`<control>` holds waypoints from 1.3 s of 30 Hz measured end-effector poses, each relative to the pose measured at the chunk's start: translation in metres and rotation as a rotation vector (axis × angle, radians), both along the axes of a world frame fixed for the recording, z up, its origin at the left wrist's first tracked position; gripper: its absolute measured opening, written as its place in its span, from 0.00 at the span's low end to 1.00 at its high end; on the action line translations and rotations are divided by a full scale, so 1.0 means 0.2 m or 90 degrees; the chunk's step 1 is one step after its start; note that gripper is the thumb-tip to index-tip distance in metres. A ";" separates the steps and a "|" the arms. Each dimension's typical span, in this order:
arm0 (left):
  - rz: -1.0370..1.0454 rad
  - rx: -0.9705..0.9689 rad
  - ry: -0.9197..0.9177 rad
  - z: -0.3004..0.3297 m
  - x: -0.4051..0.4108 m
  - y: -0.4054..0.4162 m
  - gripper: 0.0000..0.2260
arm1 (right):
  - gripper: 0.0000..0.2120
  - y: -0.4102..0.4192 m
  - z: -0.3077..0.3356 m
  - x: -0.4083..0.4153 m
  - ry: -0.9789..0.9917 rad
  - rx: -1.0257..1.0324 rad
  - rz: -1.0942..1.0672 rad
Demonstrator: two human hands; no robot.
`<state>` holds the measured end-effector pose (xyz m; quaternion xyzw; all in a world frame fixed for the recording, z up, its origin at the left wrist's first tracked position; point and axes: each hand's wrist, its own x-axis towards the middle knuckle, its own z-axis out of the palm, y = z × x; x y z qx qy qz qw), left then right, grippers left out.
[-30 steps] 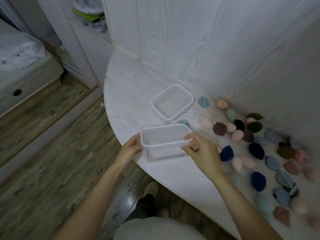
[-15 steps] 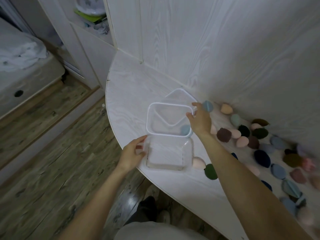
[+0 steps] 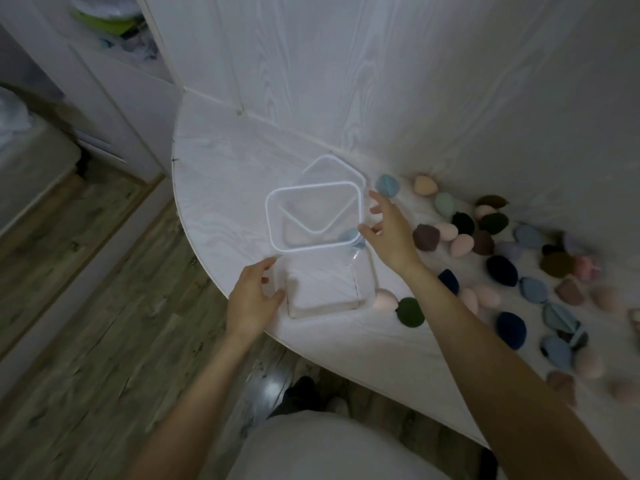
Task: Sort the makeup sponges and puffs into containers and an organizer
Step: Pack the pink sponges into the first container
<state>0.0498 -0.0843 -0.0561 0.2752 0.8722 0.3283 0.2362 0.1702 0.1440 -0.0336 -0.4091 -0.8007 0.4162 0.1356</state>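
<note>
A clear container (image 3: 322, 282) stands at the near rounded edge of the white worktop (image 3: 221, 188), tall and see-through, its white rim toward the far side, and a second container (image 3: 332, 171) sits just behind it against the wall panel. The left hand (image 3: 251, 297) rests at the near left wall of the clear container, fingers relaxed and lightly spread, touching rather than gripping as far as can be told. The right hand (image 3: 388, 233) hovers at the container's far right corner with its fingers (image 3: 375, 202) loose and apart, pinching nothing. The makeup sponges lie scattered to the right of both hands, and nothing appears to be inside either container yet. The nearest to the right hand is a light blue sponge (image 3: 386, 184), just beyond its fingertips to the far right; a brown sponge (image 3: 426, 237) lies just to the right of its wrist. A pink sponge (image 3: 384, 298) and a dark green sponge (image 3: 410, 311) sit right of the container's base, under the right forearm. The right hand is plainly the nearer one for any pick, with the container immediately to its left for the drop
</note>
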 end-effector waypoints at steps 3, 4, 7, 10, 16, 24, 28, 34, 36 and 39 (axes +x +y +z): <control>-0.034 0.005 0.118 0.07 0.01 0.00 0.20 | 0.24 -0.04 0.05 0.07 -0.026 0.001 0.009; -0.044 0.042 0.138 0.10 0.02 0.01 0.17 | 0.21 -0.07 0.07 0.11 -0.036 -0.001 0.016; -0.115 0.187 0.113 0.22 0.11 0.14 0.13 | 0.15 -0.12 0.12 0.29 -0.084 -0.018 0.044; -0.284 0.244 0.091 0.28 0.23 0.34 0.14 | 0.12 -0.17 0.12 0.50 -0.150 0.006 0.047; -0.628 -0.028 0.417 0.08 0.49 0.62 0.23 | 0.13 -0.17 0.03 0.90 -0.249 0.063 -0.147; -0.697 -0.203 0.484 -0.02 0.61 0.71 0.13 | 0.21 -0.04 -0.17 0.94 -0.404 0.148 -0.185; -0.597 0.134 0.391 0.04 0.56 0.67 0.13 | 0.15 -0.02 -0.21 0.97 -0.394 0.221 -0.189; -0.282 0.193 0.082 0.21 0.39 0.43 0.12 | 0.18 -0.09 -0.10 0.98 -0.124 0.245 -0.261; -0.243 0.115 0.116 0.20 0.31 0.29 0.13 | 0.17 -0.15 -0.03 0.91 -0.002 0.136 -0.231; -0.276 -0.005 0.186 0.17 0.20 0.14 0.12 | 0.16 -0.26 0.05 0.77 0.077 -0.027 -0.142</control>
